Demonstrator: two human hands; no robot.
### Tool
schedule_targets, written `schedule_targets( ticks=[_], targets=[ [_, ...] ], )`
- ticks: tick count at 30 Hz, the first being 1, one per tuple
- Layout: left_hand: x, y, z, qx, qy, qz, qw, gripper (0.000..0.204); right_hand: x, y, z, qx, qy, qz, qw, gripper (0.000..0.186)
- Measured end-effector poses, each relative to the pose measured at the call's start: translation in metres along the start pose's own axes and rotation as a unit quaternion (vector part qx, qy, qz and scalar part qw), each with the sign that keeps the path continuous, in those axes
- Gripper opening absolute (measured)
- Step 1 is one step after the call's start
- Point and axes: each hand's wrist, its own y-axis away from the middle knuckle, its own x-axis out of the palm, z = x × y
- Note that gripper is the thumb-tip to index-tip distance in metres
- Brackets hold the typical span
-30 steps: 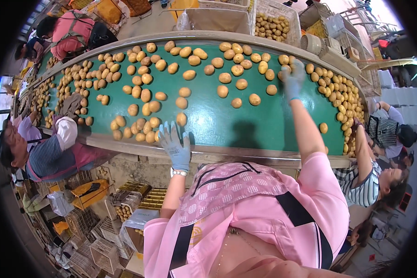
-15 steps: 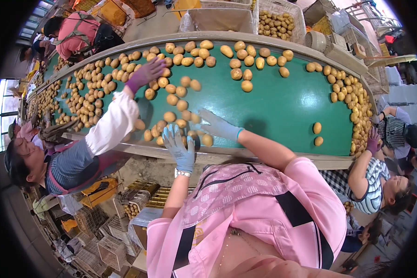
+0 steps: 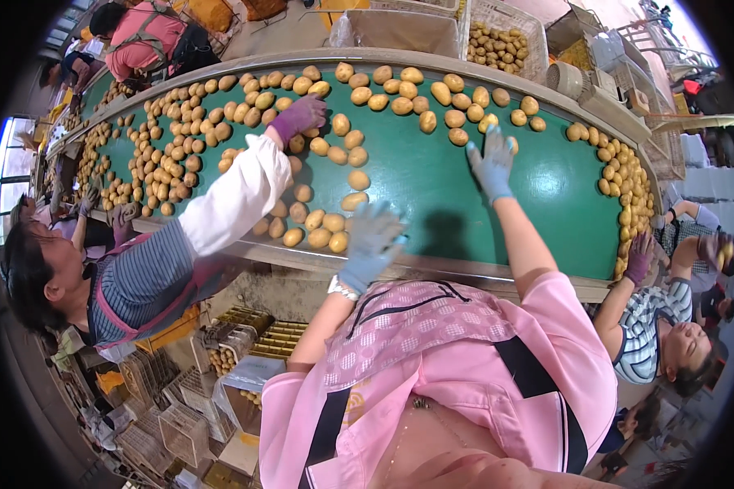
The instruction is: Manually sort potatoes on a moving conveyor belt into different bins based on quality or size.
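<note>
Potatoes (image 3: 355, 201) lie scattered over a green conveyor belt (image 3: 546, 196), thick to the left and sparser in the middle. My right hand (image 3: 493, 167), in a light blue glove, reaches to the far side of the belt. Its fingers are stretched out and apart, the tips at a potato (image 3: 488, 123) and beside another on the right. Near the front edge, my left hand (image 3: 371, 244), gloved the same way, is open and slightly smeared by motion. It hovers just right of a loose group of potatoes (image 3: 318, 237) and holds nothing.
At my left, a co-worker's purple-gloved hand (image 3: 299, 116) reaches across the belt among potatoes. Potatoes pile up along the right end (image 3: 632, 196), where another co-worker's purple glove (image 3: 640, 253) rests. Beyond the far rail stand a crate of potatoes (image 3: 497, 45) and a lined bin (image 3: 400, 33).
My right hand has moved from the near-middle to the far potatoes on the right. My left hand has shifted right, off the near potatoes. The co-worker's hand at left has moved right.
</note>
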Motion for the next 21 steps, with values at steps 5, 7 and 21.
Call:
schedule_targets(
  ticks=[5, 7, 21],
  targets=[
    [0.030, -0.018, 0.012, 0.007, -0.078, 0.070, 0.994, 0.035, -0.047, 0.060, 0.095, -0.055, -0.251, 0.163, 0.953, 0.041],
    [0.018, -0.017, 0.027, -0.016, -0.105, 0.101, 0.989, 0.035, -0.063, 0.044, 0.110, -0.102, -0.274, 0.082, 0.953, 0.035],
    [-0.079, 0.027, 0.108, -0.078, -0.094, -0.104, 0.987, 0.029, -0.026, 0.034, 0.152, -0.164, -0.279, 0.262, 0.909, 0.045]
  ],
)
